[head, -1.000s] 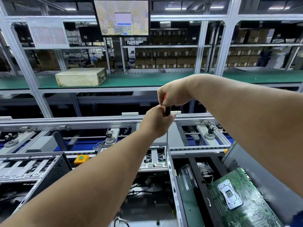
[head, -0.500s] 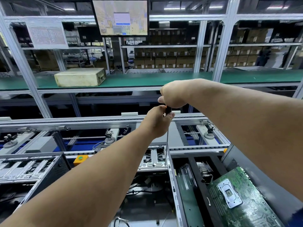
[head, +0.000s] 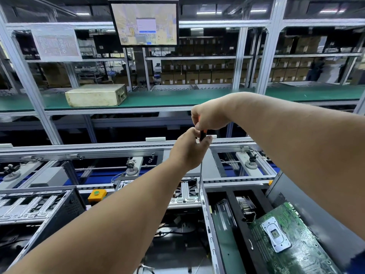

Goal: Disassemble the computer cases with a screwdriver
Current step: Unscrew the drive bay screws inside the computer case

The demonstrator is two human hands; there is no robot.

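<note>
Three computer cases stand at the work station, each one open on top: one open case (head: 189, 230) in the middle under the arms, one dark case (head: 39, 202) at the left with a perforated side wall, and one grey case (head: 316, 212) at the right, with its wall tilted. Behind them one green shelf (head: 177, 97) runs across the whole width, and on it lies one beige box (head: 94, 95), well apart from the hands. One monitor (head: 145, 23) hangs above the shelf, and one printed sheet (head: 56, 42) is fixed to the frame at its left. Inside the right case lies one green motherboard (head: 296, 246), with one metal socket bracket (head: 275, 236) on it. At the far end of the middle case I see one silver metal bracket (head: 185, 194). One yellow button box (head: 97, 195) with a green button stands between the left case and the middle case. There is one screwdriver (head: 201, 161), upright, with a black and orange handle and a long thin shaft; its tip comes down at the right edge of the silver bracket. The right hand (head: 210, 117) is closed round the top of the handle from above. The left hand (head: 189, 149) is just under it, with curled fingers that pinch the lower end of the handle, where the shaft begins.
</note>
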